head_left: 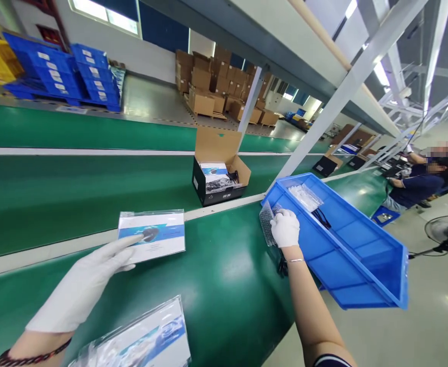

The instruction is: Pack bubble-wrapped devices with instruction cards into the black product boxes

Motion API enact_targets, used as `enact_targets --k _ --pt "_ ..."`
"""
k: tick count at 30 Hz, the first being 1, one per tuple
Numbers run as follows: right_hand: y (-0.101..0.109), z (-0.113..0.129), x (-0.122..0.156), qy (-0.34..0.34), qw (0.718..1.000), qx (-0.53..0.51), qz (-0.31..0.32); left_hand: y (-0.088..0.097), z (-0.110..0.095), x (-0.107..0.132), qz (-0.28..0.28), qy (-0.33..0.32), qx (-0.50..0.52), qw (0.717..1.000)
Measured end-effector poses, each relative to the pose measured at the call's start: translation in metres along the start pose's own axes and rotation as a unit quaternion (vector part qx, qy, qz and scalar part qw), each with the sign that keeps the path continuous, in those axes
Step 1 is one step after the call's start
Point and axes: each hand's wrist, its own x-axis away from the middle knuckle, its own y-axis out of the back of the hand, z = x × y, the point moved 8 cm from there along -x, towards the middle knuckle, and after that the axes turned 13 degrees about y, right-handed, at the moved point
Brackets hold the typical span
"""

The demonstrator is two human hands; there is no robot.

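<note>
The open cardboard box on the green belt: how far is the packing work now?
Done: the open cardboard box already has printed items inside. In hand: the left hand touches a bagged white-and-blue leaflet; the right hand grips a small clear bubble bag at the blue plastic bin. Left: neither item is in the box, and its flaps are open.

open carton — blue crates, stacked boxes, fan
</note>
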Motion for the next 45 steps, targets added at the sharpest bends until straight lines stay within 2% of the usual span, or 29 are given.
enact_targets --k 2,4,6,9,10,11,14,15,16,17,19,21,23,26,32,34,35,36,37,38,39,41,42,43,45 --pt "0.003 0.012 0.003 -0.003 0.994 -0.111 -0.012 -0.006 -0.006 -0.003 -0.005 0.0 -0.012 1.0" --pt "0.012 0.04 0.002 0.008 0.969 -0.241 -0.043 -0.017 -0.017 -0.003 -0.006 -0.005 -0.017 1.0" --pt "0.018 0.085 -0.005 0.05 0.922 -0.379 -0.063 -0.035 -0.03 -0.001 0.014 -0.018 -0.005 1.0" --pt "0.012 0.168 -0.016 0.102 0.818 -0.567 -0.012 -0.068 -0.044 -0.003 0.102 -0.012 0.101 0.99" --pt "0.009 0.196 -0.018 0.114 0.782 -0.612 0.013 -0.075 -0.046 -0.006 0.134 -0.001 0.174 0.976" --pt "0.008 0.222 -0.019 0.131 0.747 -0.651 0.039 -0.076 -0.047 -0.01 0.143 0.0 0.261 0.955" --pt "0.018 0.29 -0.012 0.245 0.635 -0.722 0.127 -0.053 -0.033 -0.026 0.088 0.032 0.492 0.866" --pt "0.023 0.306 -0.006 0.295 0.604 -0.724 0.154 -0.044 -0.024 -0.029 0.065 0.055 0.535 0.84" --pt "0.028 0.318 -0.001 0.339 0.585 -0.716 0.175 -0.036 -0.016 -0.031 0.054 0.076 0.559 0.824" --pt "0.03 0.326 0.003 0.365 0.582 -0.702 0.187 -0.03 -0.01 -0.031 0.055 0.087 0.566 0.818" --pt "0.024 0.332 0.001 0.354 0.611 -0.685 0.18 -0.021 -0.007 -0.029 0.071 0.069 0.543 0.834" --pt "0.013 0.33 -0.006 0.291 0.652 -0.685 0.146 -0.019 -0.008 -0.026 0.084 0.03 0.477 0.875" --pt "0.003 0.325 -0.012 0.233 0.686 -0.682 0.104 -0.021 -0.01 -0.023 0.074 -0.002 0.398 0.915" --pt "-0.003 0.319 -0.015 0.202 0.721 -0.659 0.074 -0.025 -0.011 -0.021 0.047 -0.02 0.302 0.952" --pt "-0.001 0.314 -0.014 0.199 0.747 -0.629 0.081 -0.023 -0.012 -0.021 0.048 -0.023 0.231 0.972" --pt "-0.001 0.314 -0.014 0.198 0.743 -0.634 0.079 -0.021 -0.01 -0.022 0.049 -0.015 0.226 0.973" --pt "-0.002 0.315 -0.014 0.193 0.731 -0.649 0.087 -0.021 -0.009 -0.022 0.054 -0.013 0.228 0.972" --pt "-0.003 0.317 -0.013 0.184 0.704 -0.678 0.103 -0.02 -0.008 -0.023 0.059 -0.015 0.238 0.969" --pt "-0.005 0.32 -0.012 0.171 0.661 -0.72 0.126 -0.02 -0.008 -0.024 0.067 -0.022 0.258 0.964" --pt "-0.006 0.325 -0.01 0.156 0.599 -0.77 0.157 -0.019 -0.009 -0.024 0.072 -0.034 0.295 0.952" --pt "-0.007 0.33 -0.007 0.14 0.522 -0.818 0.194 -0.018 -0.009 -0.024 0.076 -0.049 0.347 0.933" --pt "-0.006 0.341 0.002 0.11 0.37 -0.882 0.272 -0.013 -0.01 -0.025 0.068 -0.075 0.471 0.876" --pt "-0.006 0.345 0.006 0.097 0.311 -0.896 0.303 -0.011 -0.009 -0.025 0.059 -0.083 0.523 0.846" --pt "-0.005 0.348 0.01 0.088 0.266 -0.903 0.326 -0.009 -0.009 -0.024 0.046 -0.09 0.561 0.821" --pt "-0.003 0.353 0.015 0.078 0.214 -0.913 0.337 -0.004 -0.009 -0.023 0.023 -0.105 0.588 0.802"
